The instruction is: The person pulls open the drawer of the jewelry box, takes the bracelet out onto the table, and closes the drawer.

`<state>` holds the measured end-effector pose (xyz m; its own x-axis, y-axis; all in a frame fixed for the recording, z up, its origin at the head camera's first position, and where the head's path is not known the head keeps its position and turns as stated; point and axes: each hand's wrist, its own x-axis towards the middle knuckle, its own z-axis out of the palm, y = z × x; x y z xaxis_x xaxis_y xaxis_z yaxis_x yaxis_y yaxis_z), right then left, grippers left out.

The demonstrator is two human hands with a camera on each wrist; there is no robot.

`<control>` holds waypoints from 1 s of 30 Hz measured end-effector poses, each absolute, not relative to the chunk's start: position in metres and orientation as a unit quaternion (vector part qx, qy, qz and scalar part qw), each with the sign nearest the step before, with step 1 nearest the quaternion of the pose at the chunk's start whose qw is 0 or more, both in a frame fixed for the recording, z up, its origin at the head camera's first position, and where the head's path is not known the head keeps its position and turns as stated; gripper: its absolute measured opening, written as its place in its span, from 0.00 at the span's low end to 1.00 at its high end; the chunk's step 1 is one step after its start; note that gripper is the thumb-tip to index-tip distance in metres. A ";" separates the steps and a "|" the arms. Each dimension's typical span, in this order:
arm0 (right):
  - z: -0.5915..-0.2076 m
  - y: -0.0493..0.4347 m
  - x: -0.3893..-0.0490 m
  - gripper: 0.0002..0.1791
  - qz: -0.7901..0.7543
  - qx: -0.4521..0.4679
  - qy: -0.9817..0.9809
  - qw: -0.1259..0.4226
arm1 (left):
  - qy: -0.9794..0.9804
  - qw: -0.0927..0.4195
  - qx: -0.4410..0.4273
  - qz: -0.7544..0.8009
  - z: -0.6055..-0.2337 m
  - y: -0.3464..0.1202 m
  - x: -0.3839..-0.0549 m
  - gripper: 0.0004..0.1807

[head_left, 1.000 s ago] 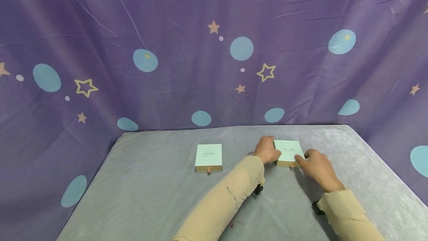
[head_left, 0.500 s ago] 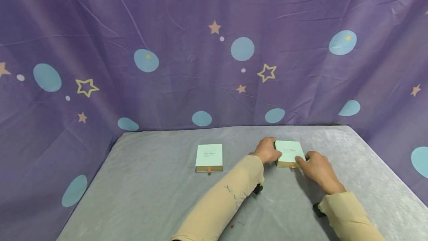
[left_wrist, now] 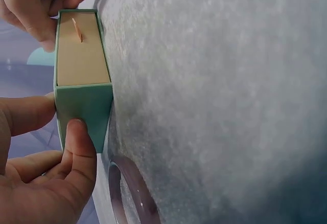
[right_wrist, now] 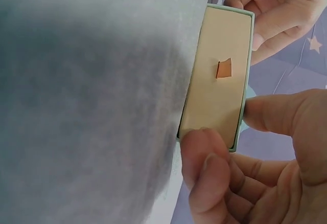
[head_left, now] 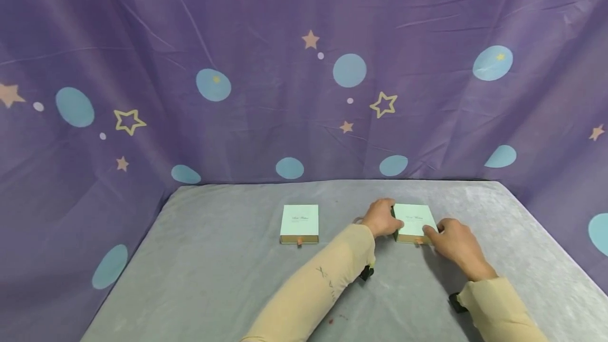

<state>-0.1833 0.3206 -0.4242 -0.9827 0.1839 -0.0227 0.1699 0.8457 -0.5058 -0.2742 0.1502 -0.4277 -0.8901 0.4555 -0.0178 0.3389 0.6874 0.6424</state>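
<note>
A pale mint drawer box point(head_left: 414, 219) with dark lettering on its lid lies at the right of the table, held from both sides. My left hand point(head_left: 381, 218) grips its left side, thumb over the lid's edge and fingers against the green side wall. At the opposite side my right hand point(head_left: 453, 241) holds it, thumb on the lid's edge and fingertips at the front right corner. The tan drawer front point(right_wrist: 217, 81) is flush in its sleeve and carries a small orange ribbon tab point(right_wrist: 224, 68). Another matching box point(head_left: 300, 221) sits left of my left hand.
A purplish, see-through ring-shaped thing point(left_wrist: 134, 191) is on the grey cloth point(head_left: 214, 268) beside the held box, mostly hidden behind my left hand in the head view. A purple curtain point(head_left: 256, 67) with stars and blue dots rises behind the table.
The head view has shifted slightly. Both hands keep their hold on the right box, and the left box stays where it was on the cloth.
</note>
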 end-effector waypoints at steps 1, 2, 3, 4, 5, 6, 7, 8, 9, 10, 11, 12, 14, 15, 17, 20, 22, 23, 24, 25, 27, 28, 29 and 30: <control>-0.424 0.321 -0.182 0.24 0.263 -0.093 -0.960 0.008 | 0.915 0.087 0.217 0.330 -0.428 0.151 -0.273 0.32; -0.423 0.322 -0.181 0.24 0.263 -0.093 -0.960 0.004 | 0.915 0.085 0.217 0.329 -0.428 0.151 -0.272 0.32; -0.423 0.322 -0.180 0.25 0.264 -0.095 -0.960 -0.002 | 0.915 0.084 0.217 0.328 -0.428 0.151 -0.271 0.31; -0.423 0.323 -0.179 0.25 0.264 -0.097 -0.960 -0.007 | 0.916 0.083 0.219 0.325 -0.428 0.151 -0.270 0.31; -0.423 0.323 -0.178 0.25 0.263 -0.098 -0.960 -0.009 | 0.916 0.082 0.220 0.324 -0.427 0.151 -0.269 0.31; -0.423 0.323 -0.178 0.25 0.263 -0.100 -0.959 -0.012 | 0.916 0.081 0.220 0.325 -0.427 0.151 -0.268 0.31; -0.423 0.323 -0.177 0.25 0.263 -0.101 -0.959 -0.015 | 0.916 0.081 0.221 0.325 -0.428 0.151 -0.267 0.31; -0.423 0.324 -0.176 0.25 0.263 -0.101 -0.959 -0.016 | 0.916 0.081 0.222 0.324 -0.428 0.151 -0.267 0.31; -0.423 0.323 -0.176 0.25 0.265 -0.101 -0.959 -0.018 | 0.916 0.082 0.223 0.324 -0.428 0.150 -0.266 0.31; -0.423 0.323 -0.175 0.26 0.265 -0.101 -0.959 -0.018 | 0.915 0.082 0.223 0.325 -0.428 0.150 -0.265 0.31; -0.423 0.323 -0.174 0.26 0.265 -0.099 -0.959 -0.018 | 0.915 0.083 0.223 0.327 -0.428 0.150 -0.265 0.31; -0.423 0.323 -0.173 0.26 0.266 -0.098 -0.959 -0.018 | 0.915 0.081 0.223 0.326 -0.428 0.149 -0.264 0.31; -0.422 0.322 -0.172 0.25 0.263 -0.092 -0.960 -0.013 | 0.916 0.078 0.221 0.326 -0.429 0.148 -0.262 0.31; -0.422 0.321 -0.172 0.25 0.261 -0.090 -0.961 -0.012 | 0.916 0.076 0.219 0.326 -0.429 0.148 -0.261 0.31; -0.422 0.321 -0.171 0.26 0.257 -0.086 -0.962 -0.008 | 0.917 0.073 0.217 0.326 -0.429 0.147 -0.259 0.31; -0.421 0.321 -0.168 0.27 0.256 -0.082 -0.963 -0.009 | 0.917 0.075 0.213 0.330 -0.429 0.145 -0.255 0.31; -0.421 0.321 -0.167 0.27 0.256 -0.083 -0.963 -0.010 | 0.916 0.075 0.214 0.331 -0.429 0.145 -0.253 0.31; -0.422 0.321 -0.166 0.27 0.256 -0.084 -0.963 -0.012 | 0.916 0.075 0.214 0.332 -0.430 0.145 -0.252 0.31; -0.422 0.321 -0.166 0.27 0.256 -0.084 -0.963 -0.011 | 0.916 0.073 0.214 0.332 -0.430 0.145 -0.251 0.31; -0.422 0.321 -0.165 0.28 0.255 -0.083 -0.963 -0.012 | 0.917 0.070 0.215 0.330 -0.430 0.145 -0.250 0.31; -0.423 0.321 -0.164 0.27 0.255 -0.083 -0.963 -0.010 | 0.918 0.062 0.218 0.325 -0.430 0.145 -0.248 0.31; -0.423 0.321 -0.163 0.27 0.257 -0.083 -0.963 -0.010 | 0.919 0.060 0.219 0.324 -0.431 0.145 -0.248 0.31; -0.423 0.321 -0.162 0.27 0.259 -0.084 -0.962 -0.011 | 0.919 0.056 0.222 0.321 -0.431 0.145 -0.247 0.31; -0.423 0.321 -0.161 0.27 0.261 -0.085 -0.961 -0.012 | 0.919 0.054 0.224 0.319 -0.431 0.145 -0.246 0.31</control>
